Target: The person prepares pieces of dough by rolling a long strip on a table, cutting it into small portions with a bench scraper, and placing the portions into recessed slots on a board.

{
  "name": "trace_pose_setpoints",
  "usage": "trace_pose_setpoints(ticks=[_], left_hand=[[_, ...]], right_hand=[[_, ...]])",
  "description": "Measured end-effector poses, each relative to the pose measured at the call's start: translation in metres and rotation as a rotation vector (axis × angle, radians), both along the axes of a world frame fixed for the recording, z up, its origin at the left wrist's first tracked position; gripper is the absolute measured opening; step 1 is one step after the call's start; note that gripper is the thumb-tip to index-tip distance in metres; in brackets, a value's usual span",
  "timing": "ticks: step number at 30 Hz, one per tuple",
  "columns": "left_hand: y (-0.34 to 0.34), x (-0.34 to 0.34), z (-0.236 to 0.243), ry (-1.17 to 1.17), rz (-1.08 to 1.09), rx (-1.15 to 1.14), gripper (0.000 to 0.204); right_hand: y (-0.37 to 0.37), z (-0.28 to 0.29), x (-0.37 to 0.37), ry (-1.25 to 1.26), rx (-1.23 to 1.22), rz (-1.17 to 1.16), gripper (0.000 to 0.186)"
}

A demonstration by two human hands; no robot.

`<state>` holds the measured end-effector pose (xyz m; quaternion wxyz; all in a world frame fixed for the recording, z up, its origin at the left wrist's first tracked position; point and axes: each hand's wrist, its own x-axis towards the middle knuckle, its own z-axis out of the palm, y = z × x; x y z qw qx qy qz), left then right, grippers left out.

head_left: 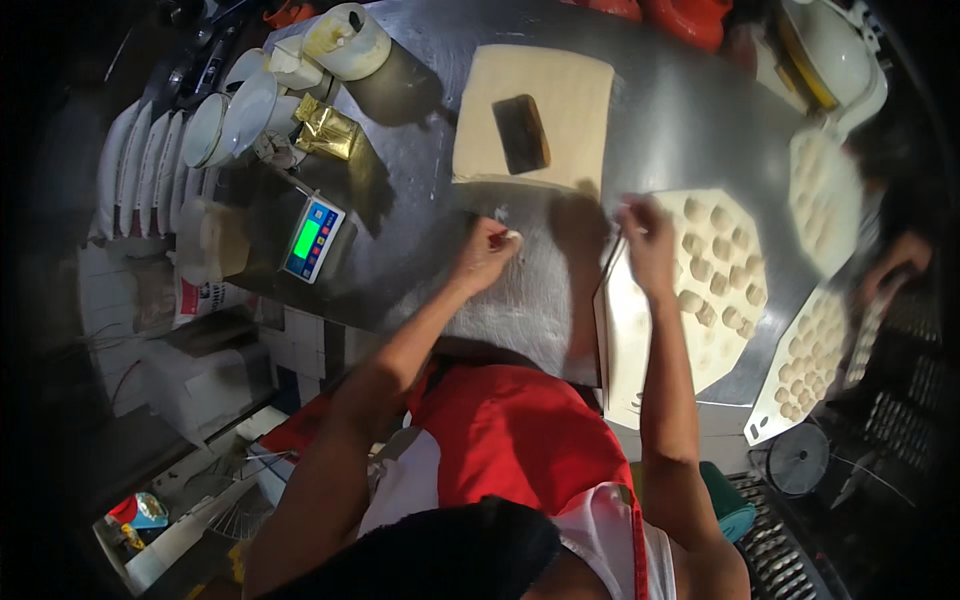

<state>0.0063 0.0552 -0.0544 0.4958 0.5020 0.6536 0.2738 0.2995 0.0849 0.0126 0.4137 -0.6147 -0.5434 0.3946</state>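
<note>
My left hand is over the steel table, its fingers pinched together. A small pale bit that looks like dough shows at the fingertips. To the right, my right hand hovers by the edge of a white board, its fingers smeared by motion; I cannot make out whether they hold anything. Several round pieces of dough lie in rows on that board. Beyond my hands a thick, roughly square sheet of dough lies flat, with a dark rectangular block on top.
On the left stand a digital scale with a green display, a gold foil package and a smeared white bucket. More boards of dough pieces are at the right. Another person's hand reaches in there.
</note>
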Motion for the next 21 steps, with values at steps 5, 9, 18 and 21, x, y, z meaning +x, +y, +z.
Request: trace_pose_setpoints(ticks=[5, 9, 18, 21], left_hand=[[0.088, -0.083, -0.02, -0.015, 0.053, 0.053, 0.036], [0.202, -0.096, -0.003, -0.099, 0.028, 0.331, 0.043], [0.4, -0.08, -0.025, 0.078, -0.265, 0.237, 0.058], [0.406, -0.102, -0.052, 0.09, -0.282, 0.237, 0.055]], right_hand=[[0.106, -0.04, -0.106, -0.4, 0.069, 0.055, 0.049], [0.136, -0.065, -0.149, -0.409, 0.09, 0.072, 0.07], [0.195, 0.033, -0.2, -0.471, -0.118, 0.087, 0.077], [0.261, 0.035, -0.225, -0.51, -0.079, 0.16, 0.074]])
